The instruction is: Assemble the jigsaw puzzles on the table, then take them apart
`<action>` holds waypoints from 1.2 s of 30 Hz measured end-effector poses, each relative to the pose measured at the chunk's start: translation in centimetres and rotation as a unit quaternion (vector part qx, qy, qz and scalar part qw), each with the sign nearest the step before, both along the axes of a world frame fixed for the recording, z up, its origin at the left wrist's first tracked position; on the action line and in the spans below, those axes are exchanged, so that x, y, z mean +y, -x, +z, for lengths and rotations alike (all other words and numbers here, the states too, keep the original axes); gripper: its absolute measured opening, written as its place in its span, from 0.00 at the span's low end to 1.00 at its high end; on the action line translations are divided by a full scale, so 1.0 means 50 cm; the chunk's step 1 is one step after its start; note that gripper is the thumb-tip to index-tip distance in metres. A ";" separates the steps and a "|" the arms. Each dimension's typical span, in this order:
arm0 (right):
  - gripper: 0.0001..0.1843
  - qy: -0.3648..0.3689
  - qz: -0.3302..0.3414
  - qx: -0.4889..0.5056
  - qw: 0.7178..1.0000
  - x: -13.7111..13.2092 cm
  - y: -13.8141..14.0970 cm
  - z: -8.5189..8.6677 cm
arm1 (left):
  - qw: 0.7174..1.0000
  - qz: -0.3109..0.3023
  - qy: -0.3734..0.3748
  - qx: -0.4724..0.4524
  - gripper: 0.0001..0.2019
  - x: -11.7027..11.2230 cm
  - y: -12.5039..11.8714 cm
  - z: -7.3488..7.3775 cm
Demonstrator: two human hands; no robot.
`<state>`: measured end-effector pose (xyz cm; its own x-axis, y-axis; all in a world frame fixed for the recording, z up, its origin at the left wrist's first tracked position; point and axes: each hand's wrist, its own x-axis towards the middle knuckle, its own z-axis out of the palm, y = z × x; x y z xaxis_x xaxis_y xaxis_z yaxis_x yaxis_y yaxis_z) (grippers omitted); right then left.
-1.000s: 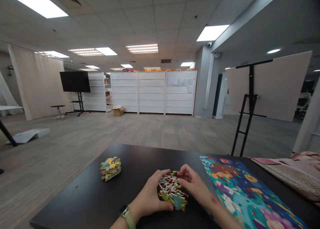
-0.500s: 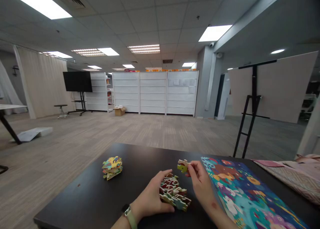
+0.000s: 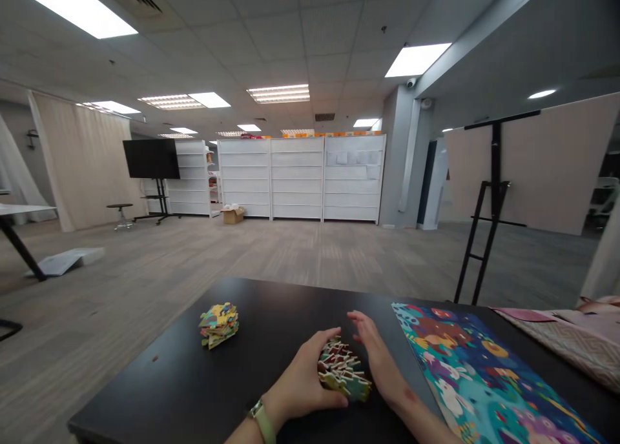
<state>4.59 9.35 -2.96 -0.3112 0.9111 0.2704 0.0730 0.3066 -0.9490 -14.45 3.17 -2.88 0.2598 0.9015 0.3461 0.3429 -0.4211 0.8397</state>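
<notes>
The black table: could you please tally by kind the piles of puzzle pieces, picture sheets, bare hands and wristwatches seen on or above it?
Puzzle-piece piles: 2, the far pile and the near pile
Picture sheet: 1
Hands: 2, the left hand and the right hand
Wristwatch: 1
Total: 6

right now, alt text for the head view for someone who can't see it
A left hand clasps a bunch of colourful flat puzzle pieces at a black table, the open right hand beside it. A yellow-topped puzzle stack sits left, a blue cartoon-animal sheet right.
</notes>
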 end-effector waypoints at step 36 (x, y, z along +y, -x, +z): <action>0.18 0.002 0.242 -0.184 0.953 -0.015 -0.101 0.134 | 0.999 0.013 -0.018 0.024 0.39 -0.003 -0.003 0.003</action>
<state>9.65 8.59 3.75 -0.7678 0.6379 0.0592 0.2520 0.3856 -0.8876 -14.30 3.03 -2.75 0.2523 0.8954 0.3668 0.3933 -0.4413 0.8066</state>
